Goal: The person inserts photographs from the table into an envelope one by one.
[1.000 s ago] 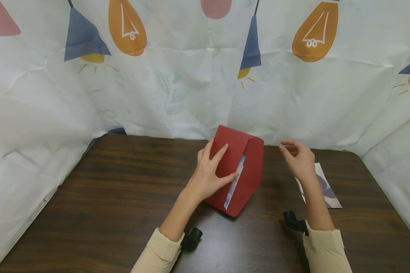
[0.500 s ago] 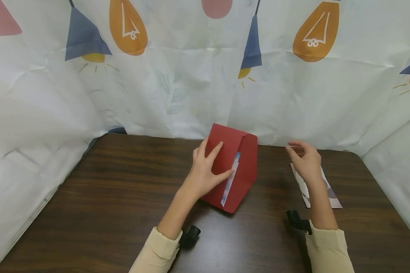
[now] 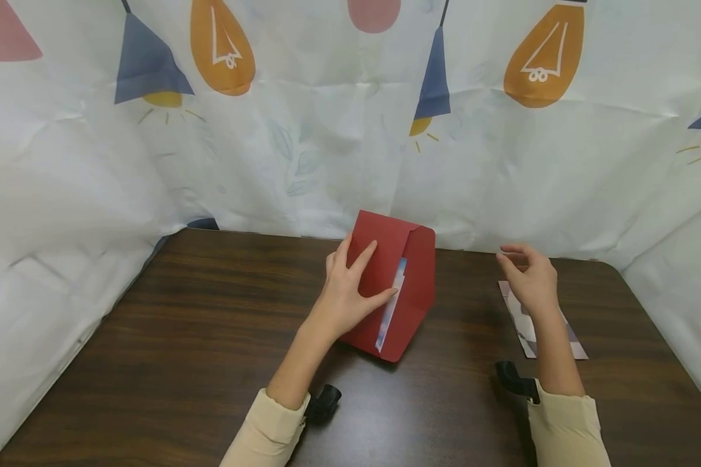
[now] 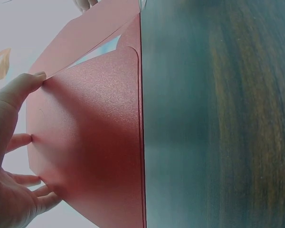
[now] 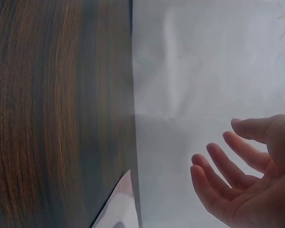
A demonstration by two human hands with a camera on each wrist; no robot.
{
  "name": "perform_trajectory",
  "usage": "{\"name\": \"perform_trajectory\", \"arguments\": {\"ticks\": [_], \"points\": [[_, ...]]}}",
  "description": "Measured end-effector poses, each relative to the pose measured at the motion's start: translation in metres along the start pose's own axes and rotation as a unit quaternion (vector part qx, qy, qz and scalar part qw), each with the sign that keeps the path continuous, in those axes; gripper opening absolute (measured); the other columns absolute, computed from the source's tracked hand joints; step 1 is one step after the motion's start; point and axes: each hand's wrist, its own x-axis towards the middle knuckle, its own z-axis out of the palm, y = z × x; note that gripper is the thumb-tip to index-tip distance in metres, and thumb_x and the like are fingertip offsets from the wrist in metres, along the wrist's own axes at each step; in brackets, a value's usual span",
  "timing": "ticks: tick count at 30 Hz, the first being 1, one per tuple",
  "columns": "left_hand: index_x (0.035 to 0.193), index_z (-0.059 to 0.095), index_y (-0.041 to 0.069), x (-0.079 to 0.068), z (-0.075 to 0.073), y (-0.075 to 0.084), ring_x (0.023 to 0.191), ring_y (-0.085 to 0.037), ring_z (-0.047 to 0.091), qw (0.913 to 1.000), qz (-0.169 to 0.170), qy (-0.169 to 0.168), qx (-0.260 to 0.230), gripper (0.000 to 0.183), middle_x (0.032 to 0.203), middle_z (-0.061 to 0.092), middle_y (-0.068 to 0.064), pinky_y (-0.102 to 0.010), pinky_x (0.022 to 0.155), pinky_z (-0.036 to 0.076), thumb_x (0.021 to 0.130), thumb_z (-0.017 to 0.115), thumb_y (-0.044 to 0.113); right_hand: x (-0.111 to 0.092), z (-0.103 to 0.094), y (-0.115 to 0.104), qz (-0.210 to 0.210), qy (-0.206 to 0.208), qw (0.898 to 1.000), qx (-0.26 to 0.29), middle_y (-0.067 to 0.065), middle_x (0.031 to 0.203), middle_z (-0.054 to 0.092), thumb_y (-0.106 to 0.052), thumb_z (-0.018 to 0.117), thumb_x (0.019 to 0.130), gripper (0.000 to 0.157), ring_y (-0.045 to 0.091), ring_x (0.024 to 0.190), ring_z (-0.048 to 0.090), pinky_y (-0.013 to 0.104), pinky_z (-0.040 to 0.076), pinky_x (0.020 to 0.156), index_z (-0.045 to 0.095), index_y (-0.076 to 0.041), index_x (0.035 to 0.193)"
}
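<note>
In the head view a red envelope point(image 3: 418, 285) lies tilted on the dark wooden table, its flap folded out to the right. Blue-and-white paper point(image 3: 391, 311) shows in its mouth. My left hand point(image 3: 344, 295) rests on the envelope with fingers spread, the thumb at the pocket's edge. From the left wrist, the thumb and fingertips touch the envelope's red face point(image 4: 99, 118). My right hand point(image 3: 531, 275) hovers to the right with fingers loosely bent and nothing in them. Partly hidden below it is a printed card point(image 3: 520, 321) in white and purple-grey.
A white curtain point(image 3: 339, 162) printed with lamps and bulbs hangs behind and at both sides of the table point(image 3: 210, 324). A black wrist camera mount point(image 3: 324, 403) sits by the left sleeve, another mount point(image 3: 514, 379) by the right.
The envelope has shifted left together with my left hand. My right hand has moved a little to the right, away from the envelope, uncovering the card's left edge.
</note>
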Motion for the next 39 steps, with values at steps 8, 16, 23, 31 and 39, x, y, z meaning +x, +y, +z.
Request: {"name": "perform_trajectory", "arguments": {"ticks": [8, 16, 23, 31, 39], "points": [[0.16, 0.045, 0.013, -0.001, 0.0, -0.001, 0.145, -0.044, 0.032, 1.0, -0.001, 0.001, 0.0, 0.084, 0.17, 0.022, -0.022, -0.056, 0.099, 0.058, 0.089, 0.084, 0.034, 0.0, -0.002, 0.003, 0.01, -0.007, 1.0, 0.003, 0.033, 0.139, 0.062, -0.029, 0.053, 0.111, 0.045, 0.051, 0.123, 0.063, 0.05, 0.05, 0.088, 0.059, 0.003, 0.142], [0.16, 0.045, 0.013, -0.001, -0.001, 0.0, 0.145, -0.043, 0.032, 1.0, -0.001, 0.002, 0.002, 0.085, 0.17, 0.022, -0.022, -0.056, 0.099, 0.058, 0.089, 0.084, 0.035, 0.0, -0.005, 0.008, 0.007, -0.016, 1.0, 0.0, 0.035, 0.139, 0.06, -0.027, 0.053, 0.111, 0.045, 0.054, 0.125, 0.06, 0.064, 0.048, 0.097, 0.057, 0.005, 0.143], [0.16, 0.046, 0.013, 0.0, -0.001, -0.001, 0.145, -0.043, 0.032, 1.0, 0.0, 0.005, 0.0, 0.084, 0.17, 0.023, -0.022, -0.056, 0.1, 0.058, 0.089, 0.084, 0.034, 0.003, -0.01, 0.018, 0.009, -0.03, 0.999, -0.023, 0.036, 0.138, 0.061, -0.028, 0.052, 0.111, 0.046, 0.053, 0.121, 0.062, 0.035, 0.052, 0.078, 0.056, 0.004, 0.144], [0.161, 0.045, 0.013, 0.0, -0.001, -0.002, 0.146, -0.043, 0.03, 1.0, -0.003, 0.002, 0.003, 0.084, 0.171, 0.021, -0.021, -0.056, 0.101, 0.057, 0.089, 0.084, 0.035, 0.005, -0.015, 0.028, 0.013, -0.054, 0.997, -0.044, 0.038, 0.139, 0.058, -0.029, 0.051, 0.112, 0.048, 0.056, 0.12, 0.059, 0.049, 0.056, 0.082, 0.052, 0.006, 0.145], [0.161, 0.045, 0.014, 0.001, 0.0, -0.001, 0.146, -0.043, 0.03, 1.0, -0.004, -0.002, -0.001, 0.084, 0.17, 0.021, -0.021, -0.056, 0.101, 0.057, 0.089, 0.084, 0.035, 0.007, -0.021, 0.032, 0.004, -0.076, 0.995, -0.068, 0.041, 0.137, 0.057, -0.027, 0.05, 0.112, 0.049, 0.058, 0.119, 0.058, 0.056, 0.056, 0.084, 0.051, 0.009, 0.145]]}}
